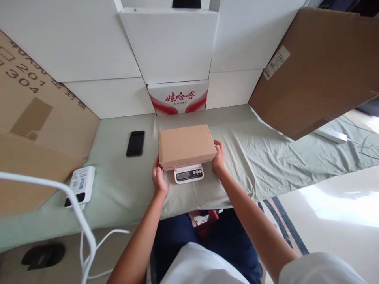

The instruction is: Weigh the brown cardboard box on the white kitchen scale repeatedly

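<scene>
A closed brown cardboard box (187, 146) sits over a white digital kitchen scale (189, 174), whose display and buttons show in front of it. Whether the box rests fully on the scale's plate cannot be made out. At the box's left front corner, my left hand (158, 176) grips its side, fingers partly hidden behind it. My right hand (218, 158) holds the opposite side with bent fingers, the tips partly covered by the box.
A black phone (135, 143) lies on the green cloth (115, 177) to the left, and a white device with a cable (81, 183) is nearer the edge. Large cardboard panels stand left (44, 118) and right (319, 67). White boxes (174, 47) form the back wall.
</scene>
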Tool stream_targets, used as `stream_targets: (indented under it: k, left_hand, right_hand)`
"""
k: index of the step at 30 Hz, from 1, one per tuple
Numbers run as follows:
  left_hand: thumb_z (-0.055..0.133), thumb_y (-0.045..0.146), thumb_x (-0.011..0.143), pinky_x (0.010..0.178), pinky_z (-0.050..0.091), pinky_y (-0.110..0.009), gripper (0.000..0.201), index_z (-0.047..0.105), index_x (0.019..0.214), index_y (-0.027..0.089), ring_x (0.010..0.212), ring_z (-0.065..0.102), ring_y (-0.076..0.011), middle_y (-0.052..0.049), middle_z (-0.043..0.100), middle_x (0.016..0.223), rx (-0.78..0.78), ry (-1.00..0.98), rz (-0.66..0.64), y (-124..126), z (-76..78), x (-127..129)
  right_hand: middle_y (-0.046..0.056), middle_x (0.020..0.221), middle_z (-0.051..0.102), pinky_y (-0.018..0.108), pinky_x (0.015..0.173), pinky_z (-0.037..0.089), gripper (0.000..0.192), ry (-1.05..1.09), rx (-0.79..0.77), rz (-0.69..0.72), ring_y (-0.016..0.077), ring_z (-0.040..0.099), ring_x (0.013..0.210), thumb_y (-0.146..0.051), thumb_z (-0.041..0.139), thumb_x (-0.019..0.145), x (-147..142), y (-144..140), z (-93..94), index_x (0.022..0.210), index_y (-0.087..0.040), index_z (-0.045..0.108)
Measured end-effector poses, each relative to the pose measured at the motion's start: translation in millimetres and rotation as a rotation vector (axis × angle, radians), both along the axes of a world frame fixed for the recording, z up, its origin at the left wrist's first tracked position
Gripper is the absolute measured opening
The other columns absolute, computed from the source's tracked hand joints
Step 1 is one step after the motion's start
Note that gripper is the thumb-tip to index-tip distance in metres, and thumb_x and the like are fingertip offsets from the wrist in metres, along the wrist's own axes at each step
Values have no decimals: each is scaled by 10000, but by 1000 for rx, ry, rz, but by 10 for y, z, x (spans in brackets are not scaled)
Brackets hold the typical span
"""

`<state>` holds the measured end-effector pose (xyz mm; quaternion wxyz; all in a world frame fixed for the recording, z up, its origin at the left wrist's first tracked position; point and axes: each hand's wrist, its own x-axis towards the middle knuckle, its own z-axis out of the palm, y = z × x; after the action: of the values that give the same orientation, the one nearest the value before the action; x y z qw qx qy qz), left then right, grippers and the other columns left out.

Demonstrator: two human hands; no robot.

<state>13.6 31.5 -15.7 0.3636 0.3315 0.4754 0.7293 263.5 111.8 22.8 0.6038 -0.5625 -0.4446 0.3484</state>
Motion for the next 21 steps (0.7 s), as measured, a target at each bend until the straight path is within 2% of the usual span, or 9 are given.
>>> stream_targets:
  k: [5, 12, 21]
  left_hand:
    - [612, 602, 884, 1010, 528, -345, 587, 662, 1338, 232, 1266, 648, -261, -128, 665, 1398, -7, -6, 55, 24, -19, 15]
    - [573, 559, 920, 1084, 485, -364, 437, 696, 1167, 220, 1302, 613, -254, -121, 710, 1259, -45, 76, 95, 36, -6, 35]
    - [572, 578, 908, 1083, 495, -378, 451, 685, 1148, 213, 1291, 626, -262, -128, 711, 1266, -29, 60, 71, 61, 26, 29]
  right_hand:
    - [77, 1184, 669, 332, 870, 525, 383, -7, -1, 51, 190, 619, 974, -490, 395, 952, 24, -24, 16, 1115, -224, 617]
    - [64, 1113, 671, 324, 845, 511, 345, -2, 2, 78, 190, 612, 969, -453, 416, 927, 28, -16, 37, 1081, -215, 611]
    - [46, 1029, 664, 297, 804, 500, 351, -6, 45, 43, 176, 597, 918, -477, 400, 937, -8, -46, 18, 1019, -215, 618]
